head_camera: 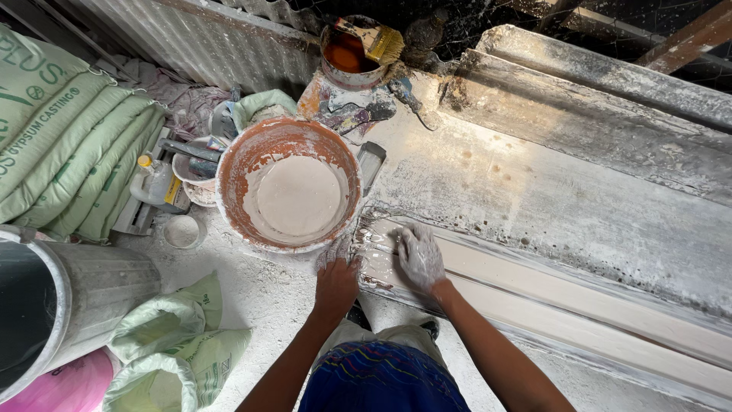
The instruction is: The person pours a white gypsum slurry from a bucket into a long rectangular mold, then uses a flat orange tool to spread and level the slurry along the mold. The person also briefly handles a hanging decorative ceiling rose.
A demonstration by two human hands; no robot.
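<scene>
Both hands press flat on the wet plaster mould [534, 294] at the near edge of the bench [549, 191] — the left hand [337, 276] at its end, the right hand [419, 258] just beside it. Fingers [402, 238] lie spread and plaster-coated, gripping nothing. Just beyond the left hand stands an orange bucket [288, 183] of plaster — well behind it, a paint tin [349, 53] with a brush [375, 40].

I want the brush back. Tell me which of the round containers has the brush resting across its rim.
The small pot of orange-brown liquid, with the brush on it. The big bucket near the hands holds pale plaster and no brush.
</scene>
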